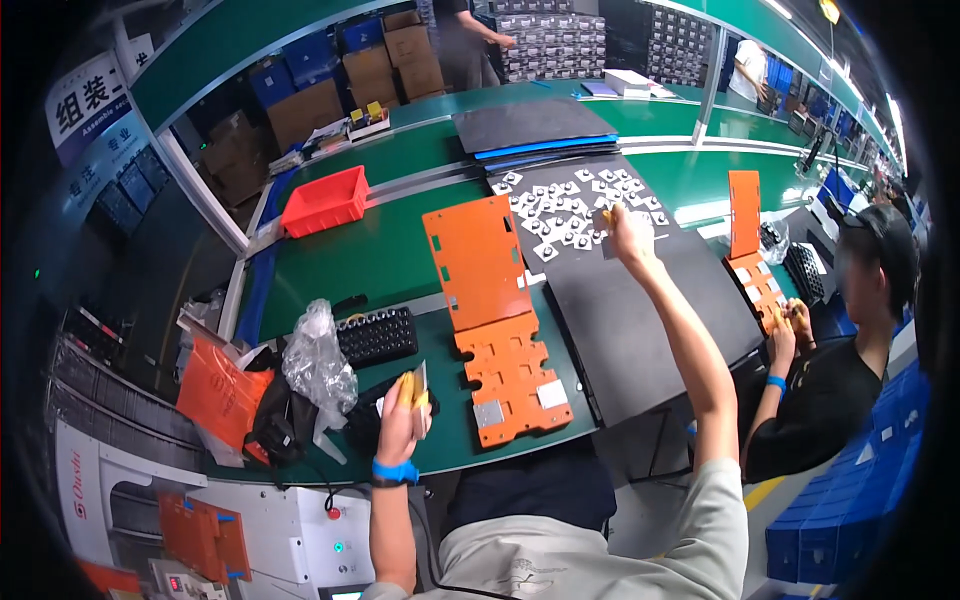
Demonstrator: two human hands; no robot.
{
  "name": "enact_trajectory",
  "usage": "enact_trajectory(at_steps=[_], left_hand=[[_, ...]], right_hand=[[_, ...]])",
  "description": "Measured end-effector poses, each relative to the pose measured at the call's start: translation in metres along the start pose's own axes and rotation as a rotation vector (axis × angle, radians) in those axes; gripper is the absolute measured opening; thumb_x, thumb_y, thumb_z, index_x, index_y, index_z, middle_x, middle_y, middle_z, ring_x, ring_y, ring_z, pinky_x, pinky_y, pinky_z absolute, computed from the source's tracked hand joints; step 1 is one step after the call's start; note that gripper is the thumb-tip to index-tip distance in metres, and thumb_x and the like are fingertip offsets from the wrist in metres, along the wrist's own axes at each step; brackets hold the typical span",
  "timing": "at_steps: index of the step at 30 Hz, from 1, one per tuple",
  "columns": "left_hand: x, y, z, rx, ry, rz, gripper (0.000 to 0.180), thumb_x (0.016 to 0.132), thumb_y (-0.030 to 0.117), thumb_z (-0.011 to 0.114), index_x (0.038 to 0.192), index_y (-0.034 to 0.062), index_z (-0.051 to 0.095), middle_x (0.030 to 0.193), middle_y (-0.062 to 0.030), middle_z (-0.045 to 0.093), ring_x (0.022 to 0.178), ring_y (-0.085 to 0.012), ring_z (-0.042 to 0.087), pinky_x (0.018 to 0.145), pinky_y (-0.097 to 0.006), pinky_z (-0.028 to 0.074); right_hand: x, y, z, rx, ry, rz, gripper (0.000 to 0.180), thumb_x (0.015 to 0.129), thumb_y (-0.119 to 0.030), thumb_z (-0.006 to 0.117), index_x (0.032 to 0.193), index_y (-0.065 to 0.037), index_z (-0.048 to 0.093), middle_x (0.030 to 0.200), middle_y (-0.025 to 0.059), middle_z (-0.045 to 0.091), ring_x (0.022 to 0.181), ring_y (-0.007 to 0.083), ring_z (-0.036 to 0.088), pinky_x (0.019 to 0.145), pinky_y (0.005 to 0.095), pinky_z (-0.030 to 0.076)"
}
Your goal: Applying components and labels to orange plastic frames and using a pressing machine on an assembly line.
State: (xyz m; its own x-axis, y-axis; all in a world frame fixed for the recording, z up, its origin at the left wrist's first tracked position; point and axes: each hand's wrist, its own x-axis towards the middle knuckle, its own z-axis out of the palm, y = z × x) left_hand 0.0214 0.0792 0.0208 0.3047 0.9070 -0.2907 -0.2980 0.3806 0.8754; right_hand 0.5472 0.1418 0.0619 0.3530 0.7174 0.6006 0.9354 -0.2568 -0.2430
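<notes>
My left hand (398, 425), with yellow finger covers and a blue wristband, is closed around thin pale flat pieces (421, 380) left of the orange fixture. Stretched out to the far right, my right hand (630, 238) has its fingers pinched over many small white square pieces with black round centres (570, 218). What lies between those fingers is too small to make out. The hinged orange fixture (500, 365) stands opened between my arms, its lid (477, 258) tilted away. Two pale square pieces (551, 394) sit in its lower corners.
Black boards (640, 330) and a stack of sheets (535, 128) lie on the green bench. A red bin (325, 201), a black slotted tray (376, 336) and a crumpled plastic bag (318, 365) are at left. A co-worker (850, 340) works close on the right with another orange fixture (757, 285).
</notes>
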Motion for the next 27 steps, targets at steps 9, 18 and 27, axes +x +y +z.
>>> enact_trajectory(at_steps=[9,18,27], left_hand=[[-0.030,-0.009,-0.002,-0.296,-0.036,-0.123,0.016,0.100,0.014,0.052,0.114,0.0104,0.057,0.075,-0.0017,0.049,0.052,-0.0122,0.044,0.043,-0.026,0.032],[0.019,-0.014,0.019,-0.498,-0.119,-0.248,0.024,0.091,0.012,0.055,0.114,0.0103,0.056,0.071,-0.0026,0.044,0.049,-0.0122,0.037,0.044,-0.027,0.026],[0.053,-0.037,0.018,-0.634,-0.079,-0.272,0.044,0.092,0.019,0.068,0.133,0.0097,0.052,0.080,-0.0009,0.049,0.056,-0.0101,0.047,0.044,-0.023,0.039]], right_hand=[[0.121,0.085,0.137,0.075,-0.167,0.094,0.026,0.100,-0.022,0.048,0.101,0.001,0.059,0.100,0.0313,0.065,0.097,0.0455,0.063,0.085,0.0520,0.048],[0.178,0.140,0.256,0.234,-0.078,0.187,0.046,0.105,-0.037,0.037,0.101,0.001,0.063,0.103,0.0247,0.069,0.098,0.0429,0.066,0.083,0.0486,0.051],[0.199,0.165,0.366,-0.851,-0.121,-0.432,0.009,0.086,-0.018,0.062,0.087,-0.017,0.071,0.084,-0.0003,0.064,0.081,0.0161,0.065,0.071,0.0357,0.051]])
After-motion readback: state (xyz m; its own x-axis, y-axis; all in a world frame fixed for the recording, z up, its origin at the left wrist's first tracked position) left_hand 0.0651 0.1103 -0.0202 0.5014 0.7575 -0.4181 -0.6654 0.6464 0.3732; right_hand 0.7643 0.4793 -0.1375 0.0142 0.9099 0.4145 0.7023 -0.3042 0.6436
